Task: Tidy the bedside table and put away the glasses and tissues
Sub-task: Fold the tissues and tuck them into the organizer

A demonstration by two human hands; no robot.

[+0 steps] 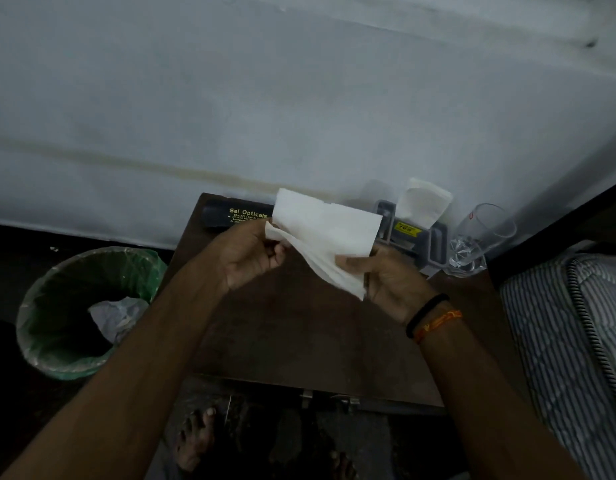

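The tissue point(325, 233) is held above the table point(299, 334) by both hands, spread open between them. The left hand point(251, 254) pinches its left edge with thumb and fingers closed on the paper; the right hand point(389, 278) has its thumb pressed on the lower right part, the other fingers curled behind it. I judge the person is folding or smoothing the sheet — it is partly creased, not crumpled.

Just behind the hands, against the wall, lies a dark glasses case point(237, 214) with gold letters. It looks closed, but whether the glasses are inside I cannot tell; no glasses are visible on the table. To the right of it stands a grey holder point(434, 244) with another tissue point(422, 202) sticking up from it, and beside that a drinking glass point(479, 237) lies tilted near the bed point(569, 323).

On the floor at the left is a bin point(74, 306) with a green liner and some paper already in it.

The table top is mostly bare, so the tidying seems well advanced — this tissue must yet go to the holder or the bin, and the tilted glass perhaps needs attention.
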